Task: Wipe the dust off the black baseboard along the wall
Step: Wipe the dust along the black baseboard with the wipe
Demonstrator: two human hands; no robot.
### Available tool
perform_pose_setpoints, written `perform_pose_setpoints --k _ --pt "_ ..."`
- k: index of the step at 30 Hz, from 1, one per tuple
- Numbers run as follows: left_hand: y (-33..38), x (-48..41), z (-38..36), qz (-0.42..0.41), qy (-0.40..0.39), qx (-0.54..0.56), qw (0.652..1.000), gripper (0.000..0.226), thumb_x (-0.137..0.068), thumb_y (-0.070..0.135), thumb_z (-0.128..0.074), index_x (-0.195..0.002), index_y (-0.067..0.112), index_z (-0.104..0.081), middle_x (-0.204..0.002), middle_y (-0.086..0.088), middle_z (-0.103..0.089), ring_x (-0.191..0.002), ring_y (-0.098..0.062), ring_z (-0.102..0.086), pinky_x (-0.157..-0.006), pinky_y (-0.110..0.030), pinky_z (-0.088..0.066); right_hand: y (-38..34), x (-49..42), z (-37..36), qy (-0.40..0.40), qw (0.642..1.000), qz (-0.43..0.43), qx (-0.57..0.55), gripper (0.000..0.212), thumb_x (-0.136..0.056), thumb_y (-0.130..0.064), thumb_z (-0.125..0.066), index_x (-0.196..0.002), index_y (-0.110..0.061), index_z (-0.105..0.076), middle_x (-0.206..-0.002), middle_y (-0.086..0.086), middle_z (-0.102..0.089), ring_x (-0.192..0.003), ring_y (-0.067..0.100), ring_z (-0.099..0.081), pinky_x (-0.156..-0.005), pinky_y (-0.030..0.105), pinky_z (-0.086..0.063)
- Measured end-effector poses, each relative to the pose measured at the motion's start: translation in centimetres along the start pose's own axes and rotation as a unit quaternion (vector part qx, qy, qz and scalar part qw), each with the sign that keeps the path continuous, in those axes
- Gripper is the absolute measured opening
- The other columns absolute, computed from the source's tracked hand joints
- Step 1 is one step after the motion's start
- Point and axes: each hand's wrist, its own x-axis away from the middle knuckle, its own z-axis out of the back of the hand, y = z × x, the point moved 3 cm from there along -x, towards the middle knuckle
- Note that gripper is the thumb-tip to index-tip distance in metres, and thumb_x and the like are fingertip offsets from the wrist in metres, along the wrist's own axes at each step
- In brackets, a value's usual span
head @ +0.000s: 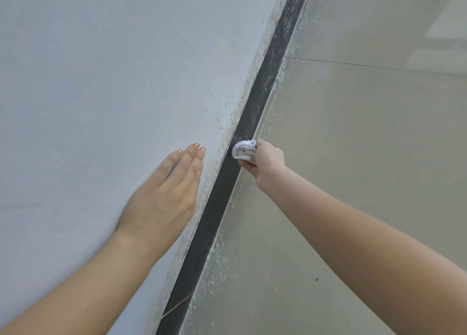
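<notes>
From the head view: gripped a folded white cloth (243, 150) in the right grip (265, 162), fingers curled round it, just right of mid-frame, pressed against the black baseboard (255, 107). Found that baseboard slanting from bottom centre to top right, between the pale wall (101, 82) at left and the grey floor (366, 145) at right. Laid the left grip (166, 193) flat on the wall, left of centre, fingers straight and close together. Saw pale dusty streaks above the cloth, darker surface below it, white specks along the floor's edge.
</notes>
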Motion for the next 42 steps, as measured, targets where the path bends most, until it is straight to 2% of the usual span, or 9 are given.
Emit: perform_pose_setpoints --k 9,14,18,27,29,32,35,38,42 --pt "0.1 -0.4 0.1 -0.017 0.042 -0.03 0.999 0.054 -0.091 0.016 -0.032 -0.138 -0.009 -0.038 -0.147 -0.024 -0.034 -0.138 -0.035 -0.03 -0.115 -0.045 -0.011 8.5 4.8 2.3 -0.076 0.976 -0.12 0.167 0.015 -0.092 -0.015 -0.043 -0.089 -0.01 -0.057 -0.065 0.01 -0.061 -0.047 0.018 -0.053 -0.05 0.025 -0.047" --pt "0.1 -0.5 0.1 -0.008 0.051 0.026 0.998 0.054 -0.087 0.017 -0.031 -0.132 -0.009 -0.046 -0.14 -0.024 -0.045 -0.134 -0.036 -0.038 -0.114 -0.045 -0.017 3.7 3.0 -1.2 -0.059 0.982 -0.025 0.179 0.027 -0.095 -0.004 -0.039 -0.07 -0.011 -0.045 -0.062 0.007 -0.046 -0.033 0.01 -0.046 -0.039 0.019 -0.039" --pt "0.1 -0.5 0.1 0.005 0.059 0.084 0.995 0.055 -0.085 0.014 -0.025 -0.126 -0.011 -0.052 -0.134 -0.025 -0.051 -0.13 -0.037 -0.044 -0.112 -0.044 -0.02 -1.0 2.3 -1.6 -0.004 0.994 0.044 0.102 0.021 -0.091 -0.003 -0.045 -0.099 -0.002 -0.064 -0.067 0.009 -0.057 -0.045 0.018 -0.052 -0.044 0.022 -0.049" --pt "-0.3 -0.4 1.1 -0.033 0.044 0.14 0.989 0.046 -0.083 0.016 -0.043 -0.119 -0.005 -0.061 -0.124 -0.019 -0.061 -0.123 -0.032 -0.052 -0.11 -0.04 -0.03 -9.0 10.6 -0.6 -0.015 0.922 0.113 0.37 0.012 -0.09 -0.009 -0.047 -0.095 -0.006 -0.058 -0.072 0.012 -0.058 -0.051 0.021 -0.052 -0.047 0.022 -0.047" --pt "-1.0 -0.3 2.5 -0.025 0.01 0.168 0.985 0.056 -0.079 0.029 -0.06 -0.125 -0.002 -0.059 -0.131 -0.016 -0.057 -0.13 -0.029 -0.045 -0.112 -0.04 -0.027 -11.0 12.6 -1.2 -0.009 0.901 0.135 0.413 0.012 -0.09 -0.009 -0.047 -0.095 -0.004 -0.057 -0.072 0.012 -0.059 -0.051 0.021 -0.054 -0.048 0.023 -0.047" --pt "-0.9 -0.5 3.2 -0.036 0.006 0.178 0.983 0.063 -0.097 0.032 -0.033 -0.147 -0.003 -0.017 -0.157 -0.017 -0.01 -0.146 -0.03 0.0 -0.118 -0.041 -0.002 -13.9 14.8 -2.9 -0.02 0.879 0.169 0.446 0.011 -0.089 -0.009 -0.047 -0.085 -0.004 -0.057 -0.069 0.011 -0.06 -0.05 0.02 -0.054 -0.046 0.02 -0.047" --pt "-1.3 -2.1 4.1 -0.018 -0.024 0.179 0.983 0.061 -0.1 0.03 -0.022 -0.148 -0.002 -0.006 -0.158 -0.016 0.003 -0.144 -0.031 0.013 -0.117 -0.041 0.007 -16.0 15.5 -4.5 -0.043 0.846 0.195 0.494 0.016 -0.088 -0.011 -0.049 -0.075 -0.007 -0.057 -0.068 0.01 -0.062 -0.052 0.019 -0.056 -0.046 0.02 -0.048" --pt "-2.2 -4.4 3.8 0.026 -0.01 0.188 0.982 0.063 -0.095 0.031 -0.039 -0.144 -0.005 -0.025 -0.155 -0.021 -0.016 -0.145 -0.033 -0.005 -0.117 -0.043 0.002 -17.5 14.9 -4.8 -0.07 0.822 0.193 0.53 0.016 -0.086 -0.008 -0.049 -0.075 -0.006 -0.059 -0.071 0.011 -0.063 -0.053 0.02 -0.057 -0.046 0.019 -0.047" --pt "-3.3 -8.8 4.0 0.074 -0.019 0.265 0.961 0.06 -0.053 0.01 -0.078 -0.107 -0.013 -0.064 -0.121 -0.025 -0.061 -0.119 -0.038 -0.055 -0.107 -0.041 -0.021 -19.5 12.4 -3.4 -0.091 0.823 0.143 0.543 0.017 -0.084 -0.006 -0.049 -0.092 -0.002 -0.063 -0.078 0.016 -0.063 -0.054 0.021 -0.056 -0.045 0.019 -0.046"
